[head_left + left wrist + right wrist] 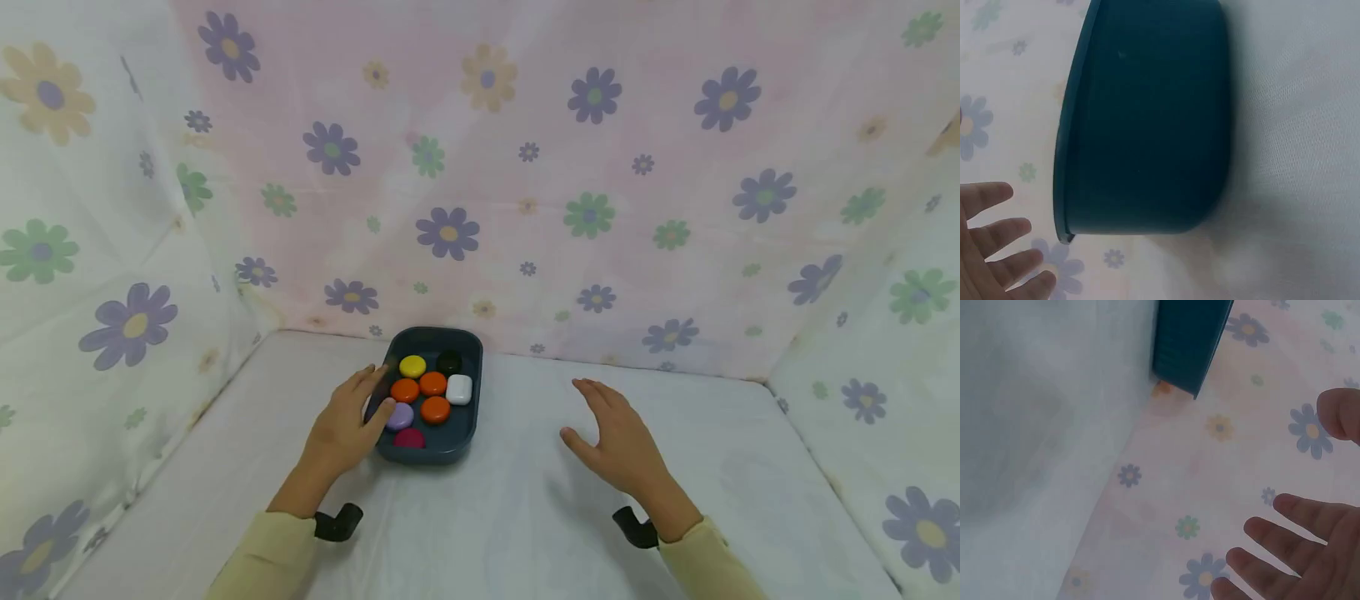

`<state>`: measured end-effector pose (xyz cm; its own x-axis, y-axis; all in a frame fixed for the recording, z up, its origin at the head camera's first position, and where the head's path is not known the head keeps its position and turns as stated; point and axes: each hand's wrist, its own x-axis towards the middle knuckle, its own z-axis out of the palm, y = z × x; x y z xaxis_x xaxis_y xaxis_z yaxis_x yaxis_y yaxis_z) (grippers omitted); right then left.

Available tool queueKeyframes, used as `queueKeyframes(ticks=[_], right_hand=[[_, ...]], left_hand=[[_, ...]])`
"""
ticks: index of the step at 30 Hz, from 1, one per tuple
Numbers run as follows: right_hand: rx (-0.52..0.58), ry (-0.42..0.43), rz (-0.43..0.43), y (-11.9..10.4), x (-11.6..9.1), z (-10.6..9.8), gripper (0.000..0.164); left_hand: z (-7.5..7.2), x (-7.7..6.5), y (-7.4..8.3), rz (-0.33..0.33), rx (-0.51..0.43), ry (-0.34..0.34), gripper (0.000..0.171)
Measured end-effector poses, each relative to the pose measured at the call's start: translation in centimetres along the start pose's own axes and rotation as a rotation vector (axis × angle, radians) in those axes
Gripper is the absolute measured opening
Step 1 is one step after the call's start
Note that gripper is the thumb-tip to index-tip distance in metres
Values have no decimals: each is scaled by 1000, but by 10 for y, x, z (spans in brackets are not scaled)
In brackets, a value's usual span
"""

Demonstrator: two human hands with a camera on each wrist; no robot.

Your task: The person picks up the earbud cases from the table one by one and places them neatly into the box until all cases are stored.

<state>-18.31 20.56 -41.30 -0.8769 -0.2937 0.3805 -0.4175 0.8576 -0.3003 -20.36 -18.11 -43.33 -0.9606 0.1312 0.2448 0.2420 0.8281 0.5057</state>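
Observation:
A dark teal tub (427, 456) stands on the white-covered table, holding several smooth, glossy pieces. Inside are a yellow piece (412, 367), a black one (449, 362), a squarish white one (459, 390), three orange ones (435, 410), a lilac one (400, 416) and a crimson one (410, 438). Over the tub's left rim is my left hand (341, 432), fingers spread and holding nothing; the left wrist view shows those fingers apart from the tub wall (1147, 125). My right hand (622, 442) hovers to the tub's right, fingers loosely extended, nothing in it.
White cloth (517, 517) covers the tabletop. Flower-printed fabric (525, 192) rises behind the tub and along both sides. A black curved fitting (339, 523) sits at the left wrist, another (636, 528) at the right.

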Motion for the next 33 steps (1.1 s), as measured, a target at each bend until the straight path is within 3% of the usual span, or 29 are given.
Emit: queueKeyframes(ticks=[7, 14, 26, 33], right_hand=[[145, -3, 32, -20, 14, 11, 59], [259, -36, -2, -43, 31, 24, 56], [511, -92, -73, -76, 67, 47, 53], [565, -144, -50, -96, 81, 60, 52]], left_hand=[[4, 6, -13, -68, -179, 34, 57], [8, 11, -24, -156, -300, 55, 53], [12, 25, -39, -243, -370, 125, 43], [16, 34, -44, -290, -407, 122, 44]])
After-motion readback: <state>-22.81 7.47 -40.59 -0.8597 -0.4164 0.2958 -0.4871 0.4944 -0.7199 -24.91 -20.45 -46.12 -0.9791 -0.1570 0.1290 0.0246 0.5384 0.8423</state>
